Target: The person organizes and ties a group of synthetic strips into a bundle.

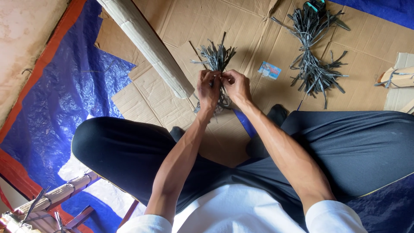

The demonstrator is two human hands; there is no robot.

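While the person sits cross-legged on flattened cardboard [258, 26], left hand [208, 88] and right hand [236, 85] meet, fingers pinched shut on a grey strip bundle [217, 58] held just above the cardboard, apparently mid-binding, which likely calls for steady grip; a second bundle [312, 56] lies well apart.

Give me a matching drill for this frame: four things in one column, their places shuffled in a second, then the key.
Things
1. small bundle of grey strips
2. large pile of grey strips
3. long pale rolled mat
4. small blue and white card

Places
A. on the cardboard between the two lots of strips
B. gripped by the left hand and right hand
C. slanting from the top edge down toward the hands
D. top right, loose on the cardboard sheet

Pairs: 1-B, 2-D, 3-C, 4-A
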